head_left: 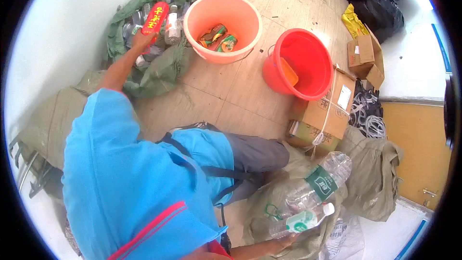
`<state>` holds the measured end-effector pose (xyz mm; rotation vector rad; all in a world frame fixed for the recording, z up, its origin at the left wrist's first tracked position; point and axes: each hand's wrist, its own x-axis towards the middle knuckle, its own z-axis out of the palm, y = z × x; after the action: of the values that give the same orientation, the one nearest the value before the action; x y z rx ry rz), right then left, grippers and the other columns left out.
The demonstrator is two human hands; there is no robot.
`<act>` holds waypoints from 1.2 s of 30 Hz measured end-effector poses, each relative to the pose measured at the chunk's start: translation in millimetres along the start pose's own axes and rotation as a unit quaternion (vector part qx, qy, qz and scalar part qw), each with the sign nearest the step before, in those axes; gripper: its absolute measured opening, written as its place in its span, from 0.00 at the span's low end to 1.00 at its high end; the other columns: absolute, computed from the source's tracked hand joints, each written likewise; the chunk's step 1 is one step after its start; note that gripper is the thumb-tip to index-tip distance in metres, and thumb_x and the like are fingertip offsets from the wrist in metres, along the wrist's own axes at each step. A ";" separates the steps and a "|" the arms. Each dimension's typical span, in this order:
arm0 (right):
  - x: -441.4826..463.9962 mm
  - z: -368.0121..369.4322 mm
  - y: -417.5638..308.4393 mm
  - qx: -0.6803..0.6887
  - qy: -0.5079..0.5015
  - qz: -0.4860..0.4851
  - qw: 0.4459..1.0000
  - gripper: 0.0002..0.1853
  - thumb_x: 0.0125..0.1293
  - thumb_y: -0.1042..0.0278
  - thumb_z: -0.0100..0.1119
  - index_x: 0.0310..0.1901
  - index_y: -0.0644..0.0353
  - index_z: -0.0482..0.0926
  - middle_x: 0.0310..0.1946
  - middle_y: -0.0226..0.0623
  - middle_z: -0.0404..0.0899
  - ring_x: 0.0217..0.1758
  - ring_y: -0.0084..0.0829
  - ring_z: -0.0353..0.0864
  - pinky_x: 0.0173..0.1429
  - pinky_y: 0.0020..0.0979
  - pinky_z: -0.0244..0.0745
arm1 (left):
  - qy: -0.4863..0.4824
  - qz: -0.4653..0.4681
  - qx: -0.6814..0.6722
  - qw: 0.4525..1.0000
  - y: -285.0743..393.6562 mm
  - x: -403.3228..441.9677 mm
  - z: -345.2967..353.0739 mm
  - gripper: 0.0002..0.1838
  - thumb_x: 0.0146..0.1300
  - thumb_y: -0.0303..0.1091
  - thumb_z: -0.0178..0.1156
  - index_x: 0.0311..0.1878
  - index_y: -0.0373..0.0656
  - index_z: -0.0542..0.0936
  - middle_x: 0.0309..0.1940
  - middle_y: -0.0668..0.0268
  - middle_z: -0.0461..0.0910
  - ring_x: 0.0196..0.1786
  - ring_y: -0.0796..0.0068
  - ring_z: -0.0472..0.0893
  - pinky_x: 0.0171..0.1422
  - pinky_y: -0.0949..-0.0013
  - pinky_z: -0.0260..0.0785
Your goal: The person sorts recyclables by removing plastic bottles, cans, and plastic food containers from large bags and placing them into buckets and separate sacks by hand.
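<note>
My left hand [143, 40] is closed around the lower end of a red bottle [156, 17] with yellow characters, above a green woven sack [161, 74]. Several clear plastic bottles lie in that sack, among them a white-labelled bottle [173, 26] beside the red one. At the lower right, my right hand [284, 242] grips a small clear plastic bottle [302, 221] with a green-and-white label and white cap; its fingers are partly hidden. Just above it, a large clear bottle [321, 183] with a dark green label rests on an olive sack [260, 202].
A pink bucket [221, 2] holds several flattened cans. To its right stands a red bucket [303, 43] with an orange object inside. A tied cardboard box [320, 115], a small carton [361, 53] and black bags [380, 12] line the right side. A wall [67, 24] borders the left.
</note>
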<state>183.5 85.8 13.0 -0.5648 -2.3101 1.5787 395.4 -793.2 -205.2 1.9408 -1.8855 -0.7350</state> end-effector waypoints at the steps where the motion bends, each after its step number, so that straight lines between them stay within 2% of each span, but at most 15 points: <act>1: 0.2 -1.0 -2.0 0.000 -0.001 0.000 1.000 0.37 0.47 0.53 0.71 0.55 0.71 0.71 0.49 0.47 0.76 0.53 0.37 0.75 0.56 0.39 0.70 | -0.005 -0.001 0.000 1.000 -0.5 6.5 3.6 0.47 0.36 0.63 0.71 0.56 0.39 0.73 0.48 0.51 0.79 0.52 0.53 0.79 0.55 0.58 0.70; 8: -8.3 -9.8 -19.9 0.000 -0.003 0.019 1.000 0.39 0.46 0.52 0.72 0.55 0.71 0.70 0.49 0.47 0.76 0.54 0.38 0.75 0.56 0.39 0.70 | -0.065 0.031 0.128 0.989 27.1 43.8 27.5 0.50 0.37 0.71 0.67 0.56 0.40 0.72 0.51 0.51 0.78 0.53 0.52 0.79 0.57 0.56 0.70; 11: -9.5 -9.6 -19.3 0.013 -0.028 0.024 0.999 0.40 0.45 0.51 0.72 0.55 0.71 0.70 0.49 0.47 0.76 0.54 0.38 0.75 0.57 0.39 0.70 | -0.102 -0.003 0.180 0.978 20.2 42.4 31.6 0.56 0.39 0.74 0.64 0.63 0.39 0.66 0.62 0.43 0.66 0.64 0.49 0.68 0.66 0.54 0.62; 13: -8.8 -9.3 -21.7 0.026 -0.063 0.030 0.997 0.41 0.45 0.50 0.73 0.56 0.71 0.70 0.49 0.47 0.76 0.55 0.38 0.75 0.57 0.38 0.70 | 0.016 -0.058 0.228 0.972 17.9 26.4 39.1 0.54 0.42 0.72 0.63 0.66 0.39 0.64 0.67 0.41 0.57 0.68 0.47 0.62 0.67 0.55 0.59; 16: -13.0 17.5 -28.8 0.058 -0.165 0.048 0.984 0.42 0.44 0.50 0.73 0.56 0.71 0.70 0.49 0.47 0.76 0.55 0.38 0.75 0.57 0.38 0.71 | 0.125 0.028 0.228 0.965 64.2 -26.9 16.0 0.43 0.51 0.63 0.63 0.61 0.39 0.70 0.58 0.45 0.70 0.58 0.55 0.74 0.60 0.57 0.67; 18: -16.5 60.9 -34.6 0.092 -0.283 0.062 0.953 0.42 0.44 0.49 0.74 0.56 0.72 0.70 0.49 0.47 0.76 0.55 0.38 0.75 0.57 0.38 0.71 | -0.012 0.213 -0.163 0.963 110.8 -99.5 12.6 0.26 0.60 0.49 0.60 0.54 0.38 0.77 0.42 0.54 0.80 0.43 0.65 0.80 0.49 0.62 0.73; 20: -18.1 119.5 -37.6 0.141 -0.424 0.077 0.892 0.43 0.43 0.49 0.74 0.56 0.72 0.70 0.49 0.47 0.76 0.55 0.38 0.75 0.57 0.38 0.71 | -0.216 0.213 -0.226 0.926 177.4 -211.6 3.0 0.15 0.65 0.39 0.56 0.48 0.39 0.81 0.32 0.61 0.82 0.34 0.73 0.80 0.41 0.68 0.74; 22: -25.4 181.9 -41.2 0.192 -0.542 0.088 0.814 0.44 0.43 0.48 0.74 0.56 0.72 0.69 0.49 0.47 0.76 0.55 0.38 0.75 0.57 0.38 0.71 | -0.588 0.100 -0.367 0.714 197.8 -289.8 12.9 0.24 0.67 0.41 0.55 0.61 0.37 0.71 0.45 0.57 0.80 0.44 0.69 0.81 0.46 0.66 0.76; 23: -31.2 207.8 -44.9 0.205 -0.579 0.094 0.784 0.44 0.43 0.48 0.75 0.56 0.72 0.69 0.49 0.47 0.76 0.56 0.38 0.75 0.57 0.38 0.71 | -0.647 0.120 -0.426 0.621 209.4 -328.3 21.9 0.27 0.69 0.41 0.52 0.66 0.36 0.63 0.49 0.57 0.77 0.51 0.68 0.79 0.50 0.64 0.75; 24: -42.5 223.4 -55.6 0.207 -0.584 0.115 0.776 0.45 0.41 0.50 0.75 0.58 0.72 0.68 0.50 0.47 0.75 0.55 0.39 0.75 0.58 0.39 0.71 | -0.662 0.110 -0.428 0.605 211.3 -355.2 33.9 0.26 0.70 0.41 0.50 0.67 0.40 0.62 0.52 0.58 0.76 0.55 0.69 0.76 0.54 0.65 0.73; 26: -64.9 255.2 -76.9 0.211 -0.593 0.157 0.761 0.48 0.39 0.53 0.76 0.60 0.72 0.64 0.52 0.47 0.74 0.54 0.39 0.75 0.58 0.39 0.70 | -0.743 -0.080 -0.542 0.385 216.7 -384.6 60.8 0.25 0.68 0.40 0.53 0.65 0.41 0.65 0.53 0.60 0.76 0.54 0.69 0.77 0.56 0.65 0.72; 29: -70.5 264.3 -71.3 0.233 -0.579 0.184 0.759 0.44 0.42 0.56 0.74 0.59 0.73 0.67 0.50 0.46 0.75 0.51 0.38 0.76 0.58 0.36 0.69 | -0.661 -0.096 -0.558 0.492 250.8 -394.2 42.6 0.24 0.65 0.39 0.57 0.61 0.40 0.69 0.52 0.62 0.76 0.54 0.70 0.77 0.56 0.66 0.72; 31: -83.8 269.3 -107.9 0.122 -0.512 0.220 0.821 0.38 0.47 0.59 0.72 0.57 0.72 0.69 0.47 0.45 0.77 0.50 0.36 0.76 0.57 0.34 0.70 | -0.680 -0.105 -0.566 0.454 251.2 -385.2 42.5 0.24 0.61 0.36 0.61 0.59 0.39 0.71 0.53 0.61 0.76 0.55 0.71 0.76 0.56 0.65 0.72; 33: -83.1 282.3 -117.1 0.076 -0.538 0.213 0.812 0.34 0.51 0.61 0.70 0.56 0.71 0.70 0.46 0.44 0.78 0.48 0.34 0.77 0.55 0.33 0.70 | -0.675 0.019 -0.485 0.556 246.8 -377.0 52.8 0.26 0.60 0.36 0.63 0.59 0.37 0.71 0.52 0.60 0.76 0.53 0.72 0.77 0.57 0.66 0.72; 36: -91.7 294.4 -126.9 -0.062 -0.541 0.046 0.838 0.29 0.53 0.60 0.69 0.53 0.72 0.73 0.44 0.44 0.80 0.45 0.30 0.78 0.51 0.31 0.72 | -0.668 0.046 -0.418 0.614 244.4 -369.2 45.4 0.29 0.58 0.37 0.66 0.59 0.35 0.71 0.49 0.59 0.78 0.51 0.70 0.79 0.57 0.65 0.72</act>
<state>113.9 -240.1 24.2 0.3548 -3.1844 2.1496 173.9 -437.8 -54.3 0.4709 -1.4306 -2.8545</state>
